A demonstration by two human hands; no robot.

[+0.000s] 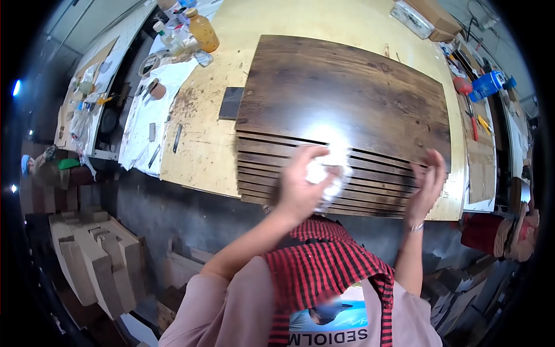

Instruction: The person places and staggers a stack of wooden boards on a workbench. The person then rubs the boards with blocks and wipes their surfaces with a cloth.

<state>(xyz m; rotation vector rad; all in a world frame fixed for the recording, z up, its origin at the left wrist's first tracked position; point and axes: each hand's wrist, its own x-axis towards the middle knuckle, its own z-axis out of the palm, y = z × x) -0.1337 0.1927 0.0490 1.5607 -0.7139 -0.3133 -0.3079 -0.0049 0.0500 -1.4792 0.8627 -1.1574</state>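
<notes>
A stack of dark brown wood-grain boards (347,87) lies on the pale yellow table, with its layered edges facing me. My left hand (303,182) is closed around a white cloth (330,170) at the front edge of the stack. Bright glare and blur hide part of the cloth. My right hand (426,185) is at the stack's front right corner, its fingers slightly bent and spread, with nothing seen in it. A small dark block (230,103) sits against the left side of the stack.
On the yellow table (199,139), bottles (202,32) stand at the back left near a white sheet (136,127). A blue container (487,85) is at the right. Cardboard pieces (95,263) fill the lower left. Other people (503,234) are at both sides.
</notes>
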